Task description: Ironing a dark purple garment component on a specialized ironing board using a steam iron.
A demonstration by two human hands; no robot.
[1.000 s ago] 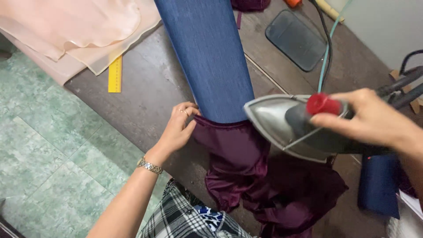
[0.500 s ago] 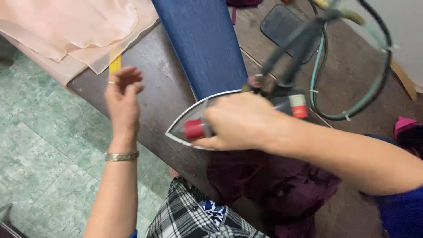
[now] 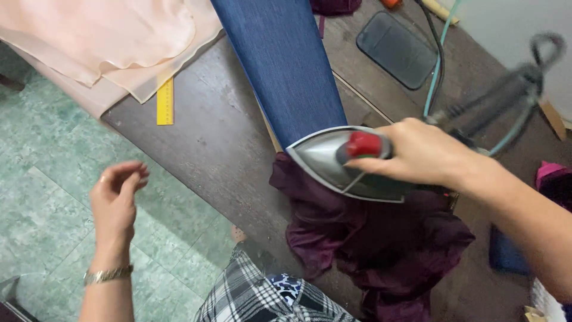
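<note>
My right hand (image 3: 426,152) grips the handle of a silver steam iron (image 3: 333,158) with a red knob. The iron sits at the near tip of a long blue ironing board (image 3: 280,65), over a crumpled dark purple garment (image 3: 369,238) that hangs off the board's end. My left hand (image 3: 116,200) is raised off the table at the left, above the green floor, fingers loosely curled and holding nothing. A gold watch is on that wrist.
A dark wooden table (image 3: 220,143) carries the board. Peach fabric (image 3: 101,42) and a yellow ruler (image 3: 165,102) lie at its left end. A dark flat pad (image 3: 396,50) and cords (image 3: 438,65) lie at the back right. Green tiled floor (image 3: 42,191) is on the left.
My left hand has let go of the purple garment and drawn back left, off the table. The iron swung left across the board tip, then settled slightly right over the garment.
</note>
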